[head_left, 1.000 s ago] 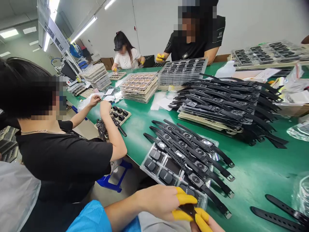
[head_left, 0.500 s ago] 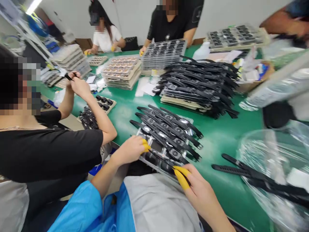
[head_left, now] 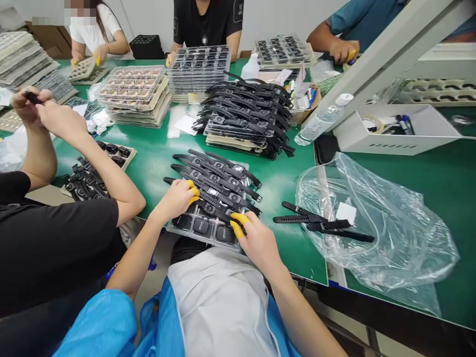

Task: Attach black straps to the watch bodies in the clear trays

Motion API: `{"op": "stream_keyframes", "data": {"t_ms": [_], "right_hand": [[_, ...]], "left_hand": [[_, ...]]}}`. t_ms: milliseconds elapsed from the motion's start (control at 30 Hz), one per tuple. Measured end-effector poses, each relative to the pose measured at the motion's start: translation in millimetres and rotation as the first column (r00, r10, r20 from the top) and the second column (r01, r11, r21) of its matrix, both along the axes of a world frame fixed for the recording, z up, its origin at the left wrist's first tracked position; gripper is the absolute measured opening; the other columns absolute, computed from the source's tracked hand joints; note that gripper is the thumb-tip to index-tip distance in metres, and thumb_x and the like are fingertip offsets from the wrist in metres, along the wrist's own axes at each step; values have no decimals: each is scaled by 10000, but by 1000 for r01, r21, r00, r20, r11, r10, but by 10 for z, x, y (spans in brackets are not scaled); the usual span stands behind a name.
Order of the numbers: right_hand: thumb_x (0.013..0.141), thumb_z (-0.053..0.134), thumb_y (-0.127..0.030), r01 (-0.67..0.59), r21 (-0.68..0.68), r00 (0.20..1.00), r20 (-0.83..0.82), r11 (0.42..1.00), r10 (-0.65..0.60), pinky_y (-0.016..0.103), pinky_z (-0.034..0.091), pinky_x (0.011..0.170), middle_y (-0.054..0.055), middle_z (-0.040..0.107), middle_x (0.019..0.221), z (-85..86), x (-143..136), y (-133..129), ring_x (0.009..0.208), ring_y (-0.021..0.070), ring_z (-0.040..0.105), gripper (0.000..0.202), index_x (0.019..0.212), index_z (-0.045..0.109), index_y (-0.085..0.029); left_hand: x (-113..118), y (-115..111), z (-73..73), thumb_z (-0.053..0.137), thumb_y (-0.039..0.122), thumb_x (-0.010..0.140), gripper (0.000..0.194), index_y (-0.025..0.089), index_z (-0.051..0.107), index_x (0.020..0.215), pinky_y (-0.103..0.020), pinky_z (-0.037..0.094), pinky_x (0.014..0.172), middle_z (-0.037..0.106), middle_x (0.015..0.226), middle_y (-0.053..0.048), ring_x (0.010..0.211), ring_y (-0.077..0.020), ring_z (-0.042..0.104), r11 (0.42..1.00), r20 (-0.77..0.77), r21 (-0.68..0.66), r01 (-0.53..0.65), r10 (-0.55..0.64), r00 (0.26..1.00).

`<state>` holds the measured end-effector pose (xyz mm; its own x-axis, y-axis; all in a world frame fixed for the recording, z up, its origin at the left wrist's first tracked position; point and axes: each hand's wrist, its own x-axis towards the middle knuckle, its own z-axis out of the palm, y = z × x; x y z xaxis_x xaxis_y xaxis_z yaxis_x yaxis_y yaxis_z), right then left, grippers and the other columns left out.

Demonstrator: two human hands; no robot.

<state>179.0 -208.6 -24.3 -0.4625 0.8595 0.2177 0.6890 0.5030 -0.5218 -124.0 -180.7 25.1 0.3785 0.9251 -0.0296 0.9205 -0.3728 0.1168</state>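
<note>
A black smartwatch point(head_left: 210, 209) lies face up at the near side of a row of similar watches point(head_left: 214, 177), on a clear plastic tray point(head_left: 193, 238). At the strap's left part, my left hand point(head_left: 179, 199), with yellow finger cots, is closed on it. The strap's right end sits between the yellow-tipped fingers of my right hand point(head_left: 256, 237). Square black pieces point(head_left: 225, 233) fill the tray's near compartments, just below the watch. Parts of the strap are hidden under my fingers.
Behind the tray rises a stack of strapped watches point(head_left: 247, 111). Loose black straps point(head_left: 323, 222) lie on a clear plastic bag point(head_left: 394, 238) at right. A water bottle point(head_left: 323, 121) leans near a white box point(head_left: 401, 129). A co-worker's arm point(head_left: 100, 163) reaches in at left.
The held watch has turned from edge-on to face up and lies against the row. My view has swung right, showing more of the bag and the white box.
</note>
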Motion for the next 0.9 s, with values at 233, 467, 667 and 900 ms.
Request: {"op": "stream_keyframes", "data": {"t_ms": [233, 467, 667, 900], "right_hand": [[1033, 516, -383, 356, 66, 934, -52, 932, -354, 476, 536, 979, 184, 660, 1198, -103, 812, 225, 1138, 341, 624, 349, 1264, 681, -180], [973, 537, -444, 685, 77, 703, 194, 724, -685, 632, 390, 1106, 306, 566, 1389, -327, 1469, 488, 1352, 448, 434, 518, 1327, 612, -73], [955, 569, -479, 726, 45, 667, 201, 687, -718, 673, 322, 1147, 332, 556, 1442, -450, 1327, 529, 1466, 465, 354, 480, 1249, 580, -99], [883, 651, -322, 687, -100, 688, -231, 720, -688, 648, 319, 1191, 189, 717, 1201, -332, 1282, 594, 1426, 392, 508, 216, 942, 454, -256]], "left_hand": [[-156, -394, -100, 512, 270, 1046, 224, 179, 702, 1123, -456, 485, 950, 685, 1227, -156, 1128, -335, 585, 989, 11, 99, -113, 112, 994], [-148, -440, -92, 523, 235, 976, 235, 174, 732, 1064, -478, 485, 864, 720, 1130, -173, 1121, -380, 600, 996, -210, 77, -54, 69, 975], [-124, -345, -92, 560, 235, 930, 165, 181, 715, 938, -482, 483, 876, 732, 968, -147, 1011, -360, 618, 993, -236, 118, 14, 14, 972], [-254, -349, -163, 521, 166, 939, 164, 200, 682, 953, -440, 502, 794, 732, 908, -134, 965, -344, 653, 992, -95, 120, -34, 46, 994]]}}
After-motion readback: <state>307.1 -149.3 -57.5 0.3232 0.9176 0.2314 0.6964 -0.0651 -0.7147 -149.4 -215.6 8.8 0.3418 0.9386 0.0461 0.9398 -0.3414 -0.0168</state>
